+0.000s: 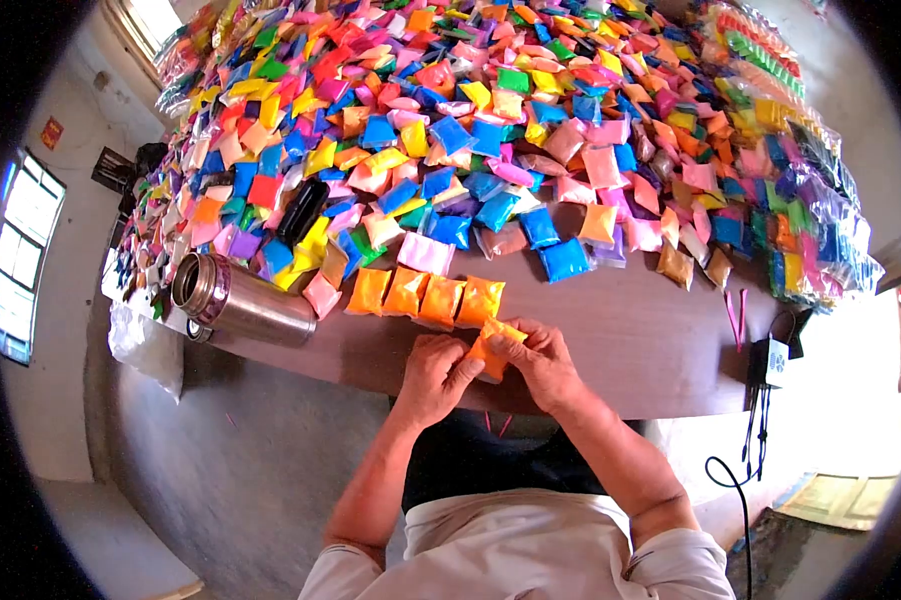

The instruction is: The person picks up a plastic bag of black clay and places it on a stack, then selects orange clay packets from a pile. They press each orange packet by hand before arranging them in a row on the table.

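1. As I look down from the head camera, I see both hands meeting at the near edge of a brown table (610, 350).
2. The left hand (432, 378) and the right hand (538, 362) are together, both pinched on one orange packet (490, 350).
3. The packet sits between the two hands, held just above the table edge; the left fingers grip its left lower side and the right fingers (515, 345) close over its top and right side.
4. Only part of the packet shows, since the fingers cover much of it.
5. Just beyond the hands, a row (425, 296) of four more orange packets lies on the table, side by side and touching one another.
6. The held packet is near the right end of that row but apart from it.
7. To the left of the row, a steel flask (240, 300) lies on its side near the table edge, its open mouth facing left.
8. Behind the row, a huge pile (490, 130) of small packets in blue, pink, yellow, orange, red and green covers most of the table to its far end.
9. A black pouch (302, 210) lies among the packets, behind the flask.
10. At the table's right edge, a small black device (770, 362) hangs with a cable (735, 500) trailing to the floor.
11. Windows (25, 250) show on the left wall.
12. I see both forearms bare and a pale shirt (520, 550) at the bottom of the view.
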Available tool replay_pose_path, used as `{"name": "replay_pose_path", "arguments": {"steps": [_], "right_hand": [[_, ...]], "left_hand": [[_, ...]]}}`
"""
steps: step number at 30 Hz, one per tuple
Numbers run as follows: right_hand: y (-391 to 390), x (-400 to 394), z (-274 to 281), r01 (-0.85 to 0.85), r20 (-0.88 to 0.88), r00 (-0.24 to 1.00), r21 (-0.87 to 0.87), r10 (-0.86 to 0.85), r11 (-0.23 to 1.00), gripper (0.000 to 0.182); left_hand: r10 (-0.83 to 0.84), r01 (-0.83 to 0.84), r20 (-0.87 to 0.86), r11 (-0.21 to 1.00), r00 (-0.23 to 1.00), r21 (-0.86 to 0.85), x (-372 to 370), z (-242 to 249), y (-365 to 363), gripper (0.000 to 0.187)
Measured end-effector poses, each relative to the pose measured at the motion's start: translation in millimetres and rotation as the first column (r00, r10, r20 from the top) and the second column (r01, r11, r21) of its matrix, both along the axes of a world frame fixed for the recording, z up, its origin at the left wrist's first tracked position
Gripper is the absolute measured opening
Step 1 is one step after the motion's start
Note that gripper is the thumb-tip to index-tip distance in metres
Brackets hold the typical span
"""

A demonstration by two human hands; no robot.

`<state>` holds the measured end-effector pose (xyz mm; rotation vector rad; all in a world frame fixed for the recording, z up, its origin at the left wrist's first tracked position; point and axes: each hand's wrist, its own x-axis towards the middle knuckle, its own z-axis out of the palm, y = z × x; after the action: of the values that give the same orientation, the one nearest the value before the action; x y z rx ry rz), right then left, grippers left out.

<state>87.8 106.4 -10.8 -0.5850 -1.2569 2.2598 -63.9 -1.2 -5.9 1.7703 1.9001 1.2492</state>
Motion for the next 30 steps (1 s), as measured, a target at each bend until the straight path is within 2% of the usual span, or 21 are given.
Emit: {"name": "replay_pose_path", "arguments": {"steps": [3,5,8,12,14,17,21,23,24,26,27,29,30], "right_hand": [[-1,-1,6,0.002,0.024,1.000,0.031,-0.003,1.000,0.026],[-4,-2,17,0.013,0.000,1.000,0.037,-0.013,0.999,0.023],[-3,-4,11,0.001,0.041,0.999,0.040,-0.003,0.999,0.021],[-1,-7,-1,-0.007,0.002,1.000,-0.016,0.007,1.000,0.022],[1,-5,4,-0.042,0.059,0.998,0.079,0.038,0.996,0.026],[-4,1,13,0.017,0.059,0.998,0.030,-0.019,0.999,0.028],[-12,1,11,0.038,0.040,0.998,0.077,-0.041,0.996,0.029],[-9,3,5,0.003,0.046,0.999,0.090,-0.007,0.996,0.033],[-8,4,5,0.002,0.047,0.999,0.091,-0.006,0.996,0.033],[-6,6,7,0.016,0.187,0.982,0.117,-0.038,0.993,0.034],[-4,7,9,0.009,0.188,0.982,0.117,-0.031,0.993,0.034],[2,13,15,0.235,0.069,0.964,0.214,-0.255,0.948,0.033],[11,17,18,0.230,0.072,0.965,0.215,-0.251,0.949,0.033]], "left_hand": [[0.011,-0.010,-0.029,0.999,1.000,0.031,0,2,1,0.041],[0.013,-0.014,0.019,0.998,1.000,0.055,0,-5,2,0.041],[0.015,-0.015,-0.007,0.999,1.000,0.039,0,-7,2,0.039],[0.020,-0.019,-0.011,0.999,1.000,0.041,0,-8,-1,0.038],[0.011,-0.012,-0.017,0.998,1.000,-0.055,-2,-2,-3,0.037],[0.026,-0.026,-0.015,1.000,1.000,0.010,0,-3,0,0.037],[0.028,-0.027,-0.020,0.999,0.999,0.030,2,0,-1,0.037],[0.014,-0.016,-0.016,0.994,1.000,-0.108,-1,0,-3,0.037],[0.015,-0.017,-0.016,0.994,1.000,-0.106,0,-1,-1,0.037],[0.017,-0.018,-0.046,1.000,0.999,-0.021,1,-3,2,0.035],[0.024,-0.024,-0.045,0.999,0.999,-0.021,1,-4,2,0.035],[0.013,-0.013,-0.051,1.000,0.999,0.011,2,-3,1,0.032],[0.018,-0.017,-0.047,1.000,0.999,0.011,3,-2,1,0.032]]}}
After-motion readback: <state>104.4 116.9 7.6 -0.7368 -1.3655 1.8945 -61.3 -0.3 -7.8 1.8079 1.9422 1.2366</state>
